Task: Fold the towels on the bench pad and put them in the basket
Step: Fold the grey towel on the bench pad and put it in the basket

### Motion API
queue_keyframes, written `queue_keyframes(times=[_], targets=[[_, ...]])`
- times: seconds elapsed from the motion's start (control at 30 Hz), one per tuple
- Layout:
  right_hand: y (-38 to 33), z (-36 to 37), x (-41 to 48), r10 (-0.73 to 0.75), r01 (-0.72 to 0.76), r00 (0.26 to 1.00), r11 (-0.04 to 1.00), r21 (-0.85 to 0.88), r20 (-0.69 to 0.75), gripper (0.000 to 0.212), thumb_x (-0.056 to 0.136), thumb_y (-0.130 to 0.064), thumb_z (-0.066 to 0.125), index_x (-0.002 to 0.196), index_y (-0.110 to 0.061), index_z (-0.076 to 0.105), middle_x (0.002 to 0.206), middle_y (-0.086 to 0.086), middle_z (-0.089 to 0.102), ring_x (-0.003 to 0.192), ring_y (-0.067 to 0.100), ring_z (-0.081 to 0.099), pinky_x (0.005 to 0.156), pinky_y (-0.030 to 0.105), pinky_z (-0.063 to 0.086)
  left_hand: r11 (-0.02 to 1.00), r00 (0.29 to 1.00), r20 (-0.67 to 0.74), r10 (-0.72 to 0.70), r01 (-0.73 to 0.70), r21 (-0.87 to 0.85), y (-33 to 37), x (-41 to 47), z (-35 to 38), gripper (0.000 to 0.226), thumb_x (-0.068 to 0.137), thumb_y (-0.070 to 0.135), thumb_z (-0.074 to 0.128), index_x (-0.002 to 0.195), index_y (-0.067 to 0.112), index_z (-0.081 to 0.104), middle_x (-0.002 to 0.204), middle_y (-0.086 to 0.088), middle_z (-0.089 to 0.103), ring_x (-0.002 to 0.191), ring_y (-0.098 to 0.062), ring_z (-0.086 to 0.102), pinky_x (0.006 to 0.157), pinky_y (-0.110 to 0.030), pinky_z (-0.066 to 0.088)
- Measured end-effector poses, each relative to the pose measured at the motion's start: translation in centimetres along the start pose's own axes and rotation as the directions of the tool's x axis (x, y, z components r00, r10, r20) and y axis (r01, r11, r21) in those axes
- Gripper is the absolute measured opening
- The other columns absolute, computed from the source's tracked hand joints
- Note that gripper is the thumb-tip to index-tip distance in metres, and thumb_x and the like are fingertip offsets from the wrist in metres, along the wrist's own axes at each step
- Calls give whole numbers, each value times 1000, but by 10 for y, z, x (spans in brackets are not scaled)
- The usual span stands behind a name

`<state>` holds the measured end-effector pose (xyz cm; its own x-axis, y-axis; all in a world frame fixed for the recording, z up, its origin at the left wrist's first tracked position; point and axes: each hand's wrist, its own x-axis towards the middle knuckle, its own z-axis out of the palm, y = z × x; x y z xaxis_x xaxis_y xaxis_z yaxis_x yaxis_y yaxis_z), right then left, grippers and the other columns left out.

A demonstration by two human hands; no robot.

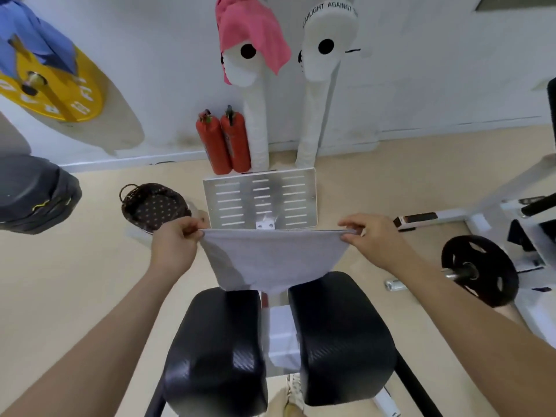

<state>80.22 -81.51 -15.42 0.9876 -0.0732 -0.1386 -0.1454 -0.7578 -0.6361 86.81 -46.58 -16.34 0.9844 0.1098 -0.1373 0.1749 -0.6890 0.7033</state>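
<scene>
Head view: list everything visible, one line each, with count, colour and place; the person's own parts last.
towel: 1, grey, held up by its top corners over the pads
pads: 2, black, side by side at bottom centre
basket: 1, dark with dotted lining, on the floor left of the plate
plate: 1, slotted metal, on the floor beyond the towel
extinguishers: 2, red, against the wall
posts: 2, white padded; a pink cloth hangs on the left one
weight: 1, black, right
bag: 1, dark, far left
left hand: pinching the towel's left corner
right hand: pinching the right corner
</scene>
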Motion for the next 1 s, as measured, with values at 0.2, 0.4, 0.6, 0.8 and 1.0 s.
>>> queue_keyframes(times=[0.2,0.4,0.6,0.8,1.0], targets=[[-6,-18,22,-137,126,969,990,-65,-205,4,75,-12,76,76,-10,72,76,3,62,74,20,56,70,35,46,991,987,-133,93,-104,-79,19,5,-8,24,88,2,58,82,24,65,81,17,65,83,-15,63,80,-20,47],[-1,-15,-38,-87,69,976,993,-95,-200,5,77,-17,76,74,-16,72,78,-7,57,74,11,54,67,17,38,958,951,-116,288,-286,36,-5,-50,-20,25,85,3,65,84,28,63,83,19,64,74,-2,55,69,-1,36],[58,77,-146,36,-43,999,976,-212,-39,9,79,-9,75,80,-18,75,81,-9,59,75,9,54,70,19,41,901,918,192,348,-384,202,-100,-133,12,22,80,-1,64,85,20,71,81,14,63,79,-8,53,72,-7,32],[73,125,-200,84,-102,992,970,-219,-91,8,77,-3,74,79,-11,73,81,-3,59,70,10,53,66,8,36,816,833,319,452,-531,228,-152,-175,25,23,80,11,49,83,22,68,77,16,62,77,-4,45,66,-13,36],[77,136,-219,65,-113,980,960,-256,-189,9,76,-3,75,82,-8,74,82,-8,49,71,11,49,66,7,32,748,759,417,501,-621,232,-163,-194,18,29,82,20,40,85,25,68,77,15,61,75,-7,43,55,-23,48]])
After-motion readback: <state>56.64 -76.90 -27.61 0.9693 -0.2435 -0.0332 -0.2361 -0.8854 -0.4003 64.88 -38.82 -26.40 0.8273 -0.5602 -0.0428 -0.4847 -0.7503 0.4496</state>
